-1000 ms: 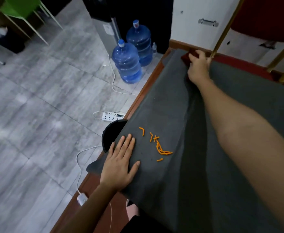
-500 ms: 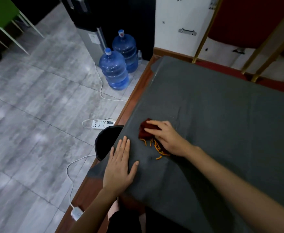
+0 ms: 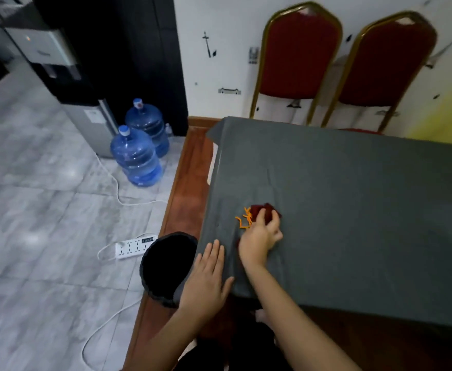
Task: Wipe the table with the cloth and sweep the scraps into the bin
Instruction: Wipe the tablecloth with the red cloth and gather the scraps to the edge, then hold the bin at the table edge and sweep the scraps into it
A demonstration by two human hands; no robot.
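Observation:
A table point(image 3: 353, 210) covered in grey fabric fills the right half of the head view. My right hand point(image 3: 259, 236) grips a dark red cloth point(image 3: 265, 209) and presses it on the table. Several orange scraps point(image 3: 243, 218) lie just left of the cloth, touching its edge. My left hand point(image 3: 209, 277) lies flat, fingers apart, on the table's near left corner. A black bin point(image 3: 166, 266) stands on the floor right below that corner, its mouth open upward.
Two red chairs with gold frames point(image 3: 297, 65) stand behind the table against the wall. Two blue water jugs point(image 3: 136, 156) and a water dispenser point(image 3: 59, 62) are at the left. A white power strip point(image 3: 134, 246) and cables lie on the tiled floor beside the bin.
My right hand fetched the red cloth from the far corner and brought it to the scraps. It now holds the cloth behind the scraps. The left hand stays on the corner.

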